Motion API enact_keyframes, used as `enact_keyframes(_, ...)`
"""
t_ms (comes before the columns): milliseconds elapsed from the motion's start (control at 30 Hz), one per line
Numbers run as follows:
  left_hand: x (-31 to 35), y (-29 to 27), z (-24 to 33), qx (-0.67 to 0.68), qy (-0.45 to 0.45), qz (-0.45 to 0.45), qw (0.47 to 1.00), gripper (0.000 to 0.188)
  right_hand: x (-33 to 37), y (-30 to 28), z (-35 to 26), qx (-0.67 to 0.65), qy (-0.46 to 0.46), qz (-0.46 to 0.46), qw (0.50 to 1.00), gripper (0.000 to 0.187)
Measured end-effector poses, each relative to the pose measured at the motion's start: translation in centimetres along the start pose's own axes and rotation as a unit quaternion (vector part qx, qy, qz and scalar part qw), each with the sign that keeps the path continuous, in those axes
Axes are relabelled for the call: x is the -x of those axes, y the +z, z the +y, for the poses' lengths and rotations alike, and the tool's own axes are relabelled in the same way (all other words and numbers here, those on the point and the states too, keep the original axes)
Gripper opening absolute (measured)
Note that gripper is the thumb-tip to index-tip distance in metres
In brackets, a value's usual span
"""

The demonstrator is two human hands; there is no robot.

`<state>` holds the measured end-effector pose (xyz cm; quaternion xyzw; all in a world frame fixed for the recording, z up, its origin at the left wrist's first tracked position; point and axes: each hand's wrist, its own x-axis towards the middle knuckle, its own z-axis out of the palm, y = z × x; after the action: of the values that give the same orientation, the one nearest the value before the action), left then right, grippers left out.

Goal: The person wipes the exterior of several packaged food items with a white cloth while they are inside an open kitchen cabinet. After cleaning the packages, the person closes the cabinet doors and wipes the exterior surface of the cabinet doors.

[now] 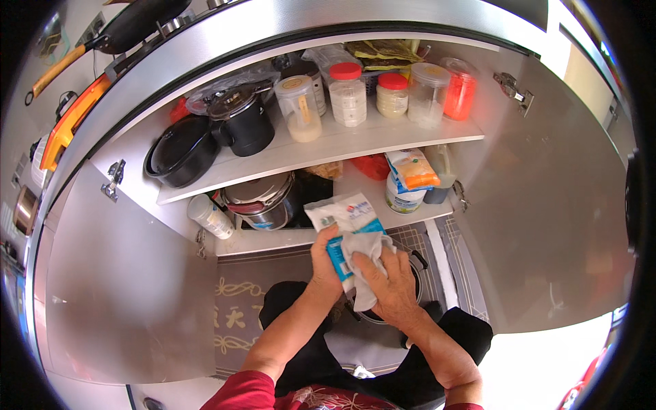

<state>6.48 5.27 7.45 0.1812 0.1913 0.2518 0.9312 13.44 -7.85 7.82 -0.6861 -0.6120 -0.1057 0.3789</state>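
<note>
My left hand (324, 261) grips the edge of a white and blue plastic packet (346, 212), held tilted in front of the open cabinet. A crumpled white cloth (366, 244) is in my right hand (393, 285), pressed against the packet's face; my fingers lie bent over it. Beneath both hands, on the mat between my knees, stands a pot with black handles (419, 260), mostly hidden by the hands and cloth.
The upper shelf (307, 152) holds a black oval pan (183, 152), a black pot (242, 123) and several jars. Below are a steel pot (263, 199), a white bottle (210, 217) and a white tub (404, 198) with an orange packet (412, 169). Open doors (130, 287) flank me.
</note>
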Motion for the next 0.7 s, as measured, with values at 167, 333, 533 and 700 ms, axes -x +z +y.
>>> enact_keyframes(167, 0.4, 0.1, 0.8, -0.033, -0.012, -0.04, 0.999, 0.063, -0.3, 0.1, 2.9, -0.095, 0.139, 0.097, 0.981, 0.057)
enact_keyframes(333, 0.6, 0.7, -0.1, -0.043, -0.039, -0.055, 0.997, 0.069, -0.3, -0.9, 5.6, -0.515, 0.347, 0.056, 0.782, 0.056)
enact_keyframes(533, -0.1, 1.2, -0.2, -0.125, -0.094, 0.032, 0.987, 0.057, -0.3, -1.4, 5.2, -0.591, 0.383, 0.097, 0.703, 0.053)
enact_keyframes(700, 0.5, 0.4, -0.7, -0.09, -0.098, -0.031, 0.991, 0.048, -1.0, -1.1, 5.5, -0.498, 0.364, 0.118, 0.779, 0.052)
